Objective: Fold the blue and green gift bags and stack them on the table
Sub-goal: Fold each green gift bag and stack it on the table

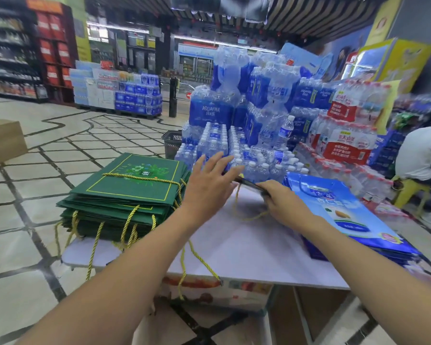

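A stack of folded green gift bags [125,192] with yellow cord handles lies on the left of the white table [246,260]. A stack of folded blue gift bags [351,220] lies on the right. Between them a dark, thin bag [249,184] with a yellow cord is seen edge-on at the table's far side. My right hand [281,197] grips its near end. My left hand [209,180] is open with fingers spread, hovering over or touching its left end; contact is unclear.
Shrink-wrapped packs of water bottles [246,135] are piled right behind the table. A dark shopping basket [172,143] stands on the tiled floor beyond. A seated person [421,155] on a yellow stool is at the right. A cardboard box [3,140] sits far left.
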